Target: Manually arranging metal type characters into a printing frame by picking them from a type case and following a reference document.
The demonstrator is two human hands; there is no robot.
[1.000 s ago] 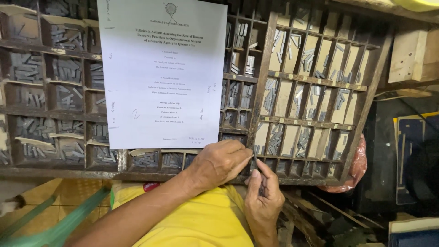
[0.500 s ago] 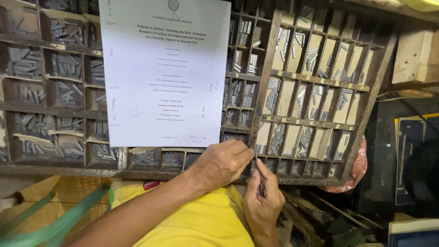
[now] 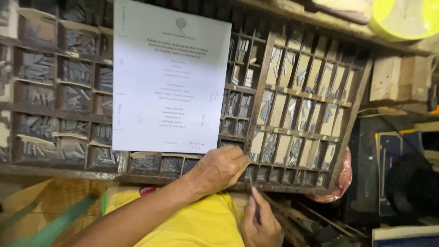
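A wooden type case [image 3: 352, 110] with many small compartments of grey metal type stands tilted in front of me. A printed white sheet [image 3: 171, 77] lies over its middle. My left hand [image 3: 219, 169] rests on the case's bottom rail with its fingers curled. Its fingertips meet the top end of a thin dark metal strip [image 3: 253, 192]. Whether they grip the strip is hidden. My right hand [image 3: 258, 224] is below, at the picture's bottom edge, pinching the strip's lower end. My left forearm crosses yellow fabric [image 3: 201, 224].
A pale wooden block [image 3: 386, 77] stands right of the case, with a yellow round object [image 3: 407, 18] above it. A reddish plastic bag [image 3: 340, 180] hangs by the case's lower right corner. Dark clutter and boards fill the right side. Green straps [image 3: 50, 226] lie lower left.
My right hand has dropped away from the left hand toward the bottom of the view, with the thin strip still in it. The left hand stays on the case's rail.
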